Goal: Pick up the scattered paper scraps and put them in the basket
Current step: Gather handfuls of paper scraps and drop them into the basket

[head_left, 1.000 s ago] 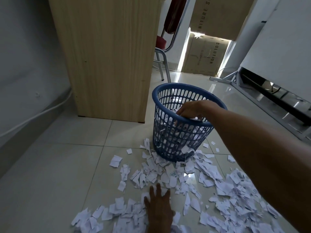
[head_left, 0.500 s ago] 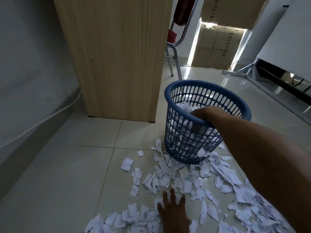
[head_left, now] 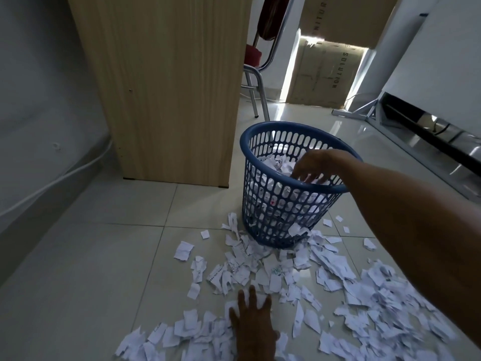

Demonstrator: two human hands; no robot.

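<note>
A blue perforated plastic basket (head_left: 270, 204) stands on the tiled floor, partly filled with white paper scraps (head_left: 276, 164). My right hand (head_left: 312, 165) hangs over its near rim with the fingers spread and pointing down, and I see nothing held in them. Many torn white paper scraps (head_left: 338, 272) lie scattered on the floor in front of and to the right of the basket. My left hand (head_left: 253, 327) rests flat on the floor among the near scraps, fingers straight and spread.
A tall wooden cabinet (head_left: 169, 87) stands just left of the basket. Behind it are a metal chair leg (head_left: 260, 100) and cardboard boxes (head_left: 325, 74). A white cable (head_left: 52, 183) runs along the left wall. A low metal frame (head_left: 416, 126) lines the right side.
My right hand dipped into the basket, then rose above the rim with its fingers spread. The left hand stayed flat on the floor. The view shifted slightly.
</note>
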